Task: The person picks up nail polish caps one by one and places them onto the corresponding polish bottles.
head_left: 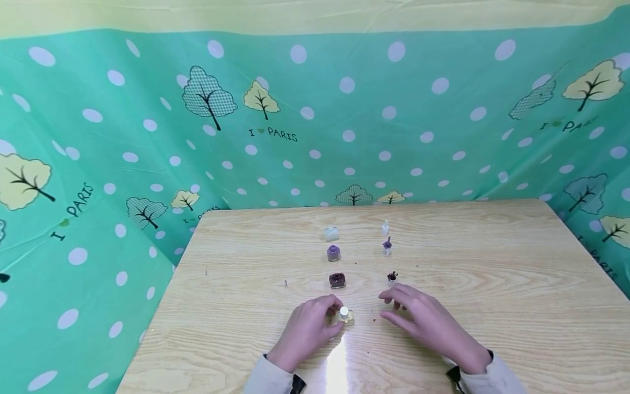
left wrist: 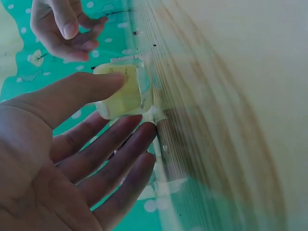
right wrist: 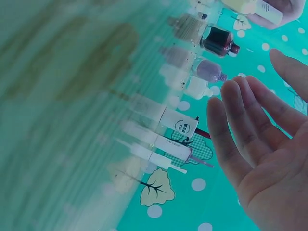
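Head view: well apart from the far edge of the wooden tabletop [head_left: 492, 262], our left hand [head_left: 306, 329] pinches a squarish, clear-glass, yellow bottle [head_left: 349, 318] with its fingers; our right hand [head_left: 424, 322], fingers loosely bent, grips nothing. We should brace the glass flat, leaving its white cap [head_left: 344, 312] free.

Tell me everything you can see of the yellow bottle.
The yellow bottle is small and squarish, with clear walls that look like glass round a pale yellow filling. Its white cap is on and bears dark marks; small print on the bottle's face is too fine to read. It looks upright on the table, nearest the person in a row with three other bottles. The left hand holds it, thumb across one face; the right hand is apart from it.
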{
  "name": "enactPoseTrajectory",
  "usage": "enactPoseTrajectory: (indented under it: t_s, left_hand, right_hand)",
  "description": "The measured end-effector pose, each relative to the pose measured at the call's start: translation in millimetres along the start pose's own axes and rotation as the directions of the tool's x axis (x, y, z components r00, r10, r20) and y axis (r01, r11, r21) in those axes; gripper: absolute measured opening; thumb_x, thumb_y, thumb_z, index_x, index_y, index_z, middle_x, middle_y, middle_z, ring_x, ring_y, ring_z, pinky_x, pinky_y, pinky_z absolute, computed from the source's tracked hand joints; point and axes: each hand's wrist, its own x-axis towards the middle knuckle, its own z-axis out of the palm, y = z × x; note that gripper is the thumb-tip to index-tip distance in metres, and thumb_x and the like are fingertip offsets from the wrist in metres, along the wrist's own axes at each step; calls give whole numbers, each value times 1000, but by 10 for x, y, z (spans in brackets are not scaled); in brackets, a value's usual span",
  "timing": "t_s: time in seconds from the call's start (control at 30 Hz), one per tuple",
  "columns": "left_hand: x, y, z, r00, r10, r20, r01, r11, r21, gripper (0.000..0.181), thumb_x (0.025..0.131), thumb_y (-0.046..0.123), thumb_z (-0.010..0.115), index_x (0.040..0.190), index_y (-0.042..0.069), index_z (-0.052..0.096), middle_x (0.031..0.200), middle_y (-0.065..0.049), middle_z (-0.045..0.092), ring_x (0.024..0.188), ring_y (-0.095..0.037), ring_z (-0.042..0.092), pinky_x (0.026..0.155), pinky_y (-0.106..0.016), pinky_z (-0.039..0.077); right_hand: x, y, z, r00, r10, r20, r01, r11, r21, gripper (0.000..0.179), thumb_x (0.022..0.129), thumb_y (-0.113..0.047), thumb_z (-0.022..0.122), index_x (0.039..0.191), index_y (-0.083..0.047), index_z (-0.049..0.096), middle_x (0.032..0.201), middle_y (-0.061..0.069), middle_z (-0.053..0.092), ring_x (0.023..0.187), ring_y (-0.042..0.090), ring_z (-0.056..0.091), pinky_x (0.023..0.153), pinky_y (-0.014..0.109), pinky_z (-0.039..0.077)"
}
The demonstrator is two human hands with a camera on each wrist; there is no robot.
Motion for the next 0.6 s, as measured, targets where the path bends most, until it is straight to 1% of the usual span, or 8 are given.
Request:
enactPoseTrajectory:
  t_s: [0.13, 0.3, 0.43, 0.6]
  left_hand:
    - [-16, -36, -21, 1000, -10, 16, 10, 1000, 3, 31, 76, 14, 83, 104, 14, 69, 99, 4, 73, 89, -7, 67, 81, -26, 57]
    - [-17, -102, -51, 1000, -15, 4, 15, 999, 31, 34, 76, 11, 82, 107, 14, 70, 103, 3, 73, 93, -10, 67, 84, -29, 57]
    - [2, -152, -74, 999, -19, -34, 21, 999, 41, 34, 77, 13, 82, 108, 15, 70, 106, 2, 73, 96, -12, 68, 86, -31, 57]
    - [33, -194, -89, 996, -10, -89, 15, 999, 48, 34, 77, 19, 84, 107, 14, 70, 103, 2, 72, 93, -13, 68, 84, -31, 58]
  right_hand:
    - [-3, 26, -11, 1000, -10, -15, 10, 1000, -5, 29, 89, -27, 75, 114, -13, 70, 107, -6, 68, 84, 3, 62, 71, 25, 57]
    - [0, 57, -35, 1000, 11, -22, -11, 1000, -11, 31, 87, -25, 76, 114, -12, 70, 103, -6, 69, 82, 2, 61, 68, 22, 55]
    - [-2, 86, -53, 999, 39, -32, -40, 999, -30, 33, 86, -26, 77, 115, -12, 70, 98, -9, 67, 81, 2, 60, 65, 21, 52]
    - [8, 136, -90, 997, 52, -54, -55, 997, -53, 35, 85, -25, 79, 116, -12, 70, 93, -10, 66, 78, 4, 61, 61, 19, 50]
